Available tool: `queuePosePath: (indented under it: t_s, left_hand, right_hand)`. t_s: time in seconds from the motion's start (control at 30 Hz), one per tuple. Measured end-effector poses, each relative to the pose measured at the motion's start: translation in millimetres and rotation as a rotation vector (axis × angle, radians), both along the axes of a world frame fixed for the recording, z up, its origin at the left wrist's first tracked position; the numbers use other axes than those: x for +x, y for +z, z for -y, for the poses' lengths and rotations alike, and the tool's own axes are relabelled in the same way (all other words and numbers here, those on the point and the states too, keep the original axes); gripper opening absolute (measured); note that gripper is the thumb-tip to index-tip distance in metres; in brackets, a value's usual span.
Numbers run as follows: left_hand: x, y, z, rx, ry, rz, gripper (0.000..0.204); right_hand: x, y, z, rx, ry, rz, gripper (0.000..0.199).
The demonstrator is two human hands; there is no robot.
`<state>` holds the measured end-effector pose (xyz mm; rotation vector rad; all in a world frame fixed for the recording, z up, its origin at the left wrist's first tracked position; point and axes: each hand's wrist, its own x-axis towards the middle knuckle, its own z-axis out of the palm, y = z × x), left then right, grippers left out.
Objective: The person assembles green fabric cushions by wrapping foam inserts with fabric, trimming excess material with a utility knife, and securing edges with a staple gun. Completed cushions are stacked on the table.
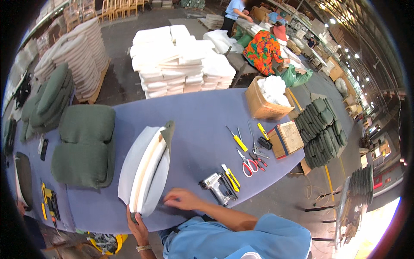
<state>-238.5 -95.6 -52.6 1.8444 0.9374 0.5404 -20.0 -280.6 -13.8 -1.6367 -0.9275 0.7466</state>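
Note:
A seat cushion stands tilted on its edge on the blue-covered table in front of me. It shows pale grey-white cloth, white padding, a thin tan board edge and a flap of dark green fabric at its far end. My left hand is closed around its near end, thumb on the edge. Just right of the cushion, my right hand hovers over the table with loosely bent fingers and nothing visible in it. A silver staple gun lies to the right of that hand, beside a yellow utility knife.
Red-handled scissors, pliers and a yellow screwdriver lie farther right. Cardboard boxes stand at the right edge. Dark green cushions sit left. White foam stacks rise beyond the table; co-workers work behind.

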Motion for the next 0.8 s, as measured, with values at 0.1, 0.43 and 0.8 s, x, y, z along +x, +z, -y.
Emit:
queuePosePath:
  t_s: [0.1, 0.43, 0.8]
  left_hand:
    - [-0.6, 2.9, 0.7, -0.062, 0.021, -0.043, 0.052]
    - [-2.2, -19.0, -17.8, -0.007, -0.025, -0.059, 0.051]
    - [12.8, 2.8, -12.9, 0.205, -0.141, 0.156, 0.054]
  right_hand:
    - [41.4, -31.0, 86.2, -0.440, -0.479, 0.187, 0.046]
    - [40.5, -96.9, 143.9, -0.827, -0.588, 0.347, 0.094]
    - [38.4, -43.6, 103.8, -0.668, -0.565, 0.282, 0.083]
